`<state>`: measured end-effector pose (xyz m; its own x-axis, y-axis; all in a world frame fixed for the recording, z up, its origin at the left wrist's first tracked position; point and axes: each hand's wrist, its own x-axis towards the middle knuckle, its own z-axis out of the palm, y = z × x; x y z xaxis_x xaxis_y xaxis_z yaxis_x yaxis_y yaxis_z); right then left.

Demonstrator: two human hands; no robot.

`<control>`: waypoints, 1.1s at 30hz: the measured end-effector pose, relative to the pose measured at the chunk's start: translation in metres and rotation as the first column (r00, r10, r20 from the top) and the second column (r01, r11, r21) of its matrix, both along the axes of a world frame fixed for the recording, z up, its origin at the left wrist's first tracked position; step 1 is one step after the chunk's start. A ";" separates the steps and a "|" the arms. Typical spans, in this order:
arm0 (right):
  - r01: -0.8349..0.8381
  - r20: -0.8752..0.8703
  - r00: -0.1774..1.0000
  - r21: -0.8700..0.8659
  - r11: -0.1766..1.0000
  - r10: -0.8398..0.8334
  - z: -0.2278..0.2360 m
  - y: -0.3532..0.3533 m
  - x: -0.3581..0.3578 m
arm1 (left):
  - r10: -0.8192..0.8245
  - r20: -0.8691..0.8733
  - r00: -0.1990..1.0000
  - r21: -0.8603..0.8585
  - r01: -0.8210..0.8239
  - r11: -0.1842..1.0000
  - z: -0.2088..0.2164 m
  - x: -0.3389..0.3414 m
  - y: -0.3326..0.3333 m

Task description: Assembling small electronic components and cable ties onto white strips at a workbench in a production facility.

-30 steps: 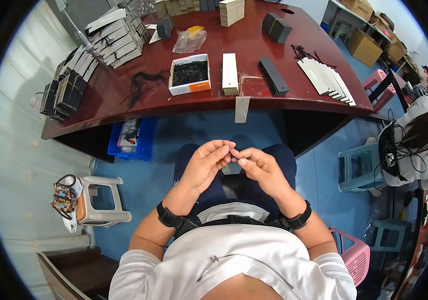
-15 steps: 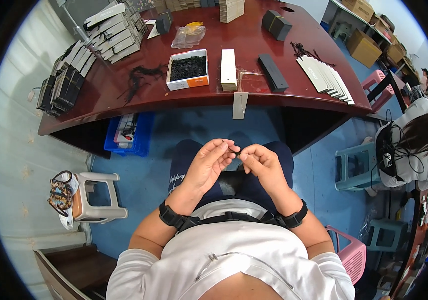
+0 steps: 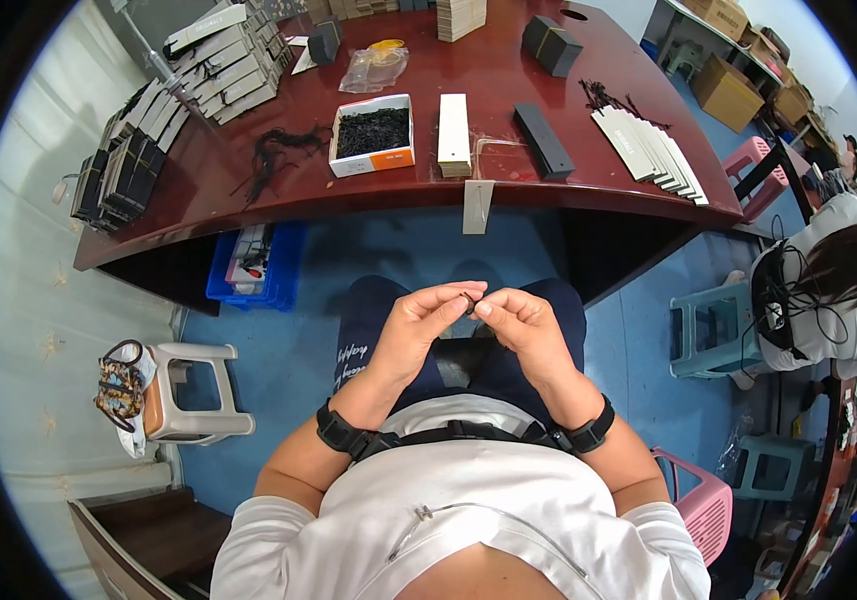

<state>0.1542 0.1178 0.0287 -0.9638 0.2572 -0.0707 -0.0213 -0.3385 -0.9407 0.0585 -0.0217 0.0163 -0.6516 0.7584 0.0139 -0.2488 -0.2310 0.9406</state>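
Observation:
A short piece of thin black cord (image 3: 469,303) is bent between my fingertips, above my lap. My left hand (image 3: 414,328) pinches it from one side with thumb and fingers. From the other side my right hand (image 3: 525,322) grips it between thumb and forefinger; the cord's ends are hidden by the fingers. On the table edge ahead, a white-and-orange box (image 3: 380,162) holds a heap of black cords (image 3: 372,130). Beside it lie a stack of long white cards (image 3: 454,130) and a dark stack (image 3: 543,142). One pale card (image 3: 477,208) hangs over the table's front edge.
The dark red table (image 3: 428,196) curves across in front of me. Fanned white cards (image 3: 644,155) with black cords lie at its right, stacked cards (image 3: 228,60) at its left. A blue crate (image 3: 278,280) is underneath. A stool (image 3: 198,425) stands left; another person (image 3: 828,290) sits right.
My hands have drawn closer together, and the left fingers have closed in over the cord. The cord shows as a small bend now. The table things have not moved.

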 end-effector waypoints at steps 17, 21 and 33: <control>-0.077 0.061 0.995 -0.039 0.996 0.079 -0.009 0.003 -0.001 | -0.038 0.007 0.999 0.021 0.038 0.999 -0.001 0.002 0.001; -0.096 0.074 0.992 -0.049 0.994 0.099 -0.010 0.002 -0.001 | -0.037 0.002 0.999 0.030 0.037 0.999 -0.004 0.003 0.000; -0.214 0.164 0.969 0.192 0.958 0.183 -0.023 0.019 0.007 | 0.081 0.124 0.989 0.204 -0.105 0.973 0.019 -0.026 -0.007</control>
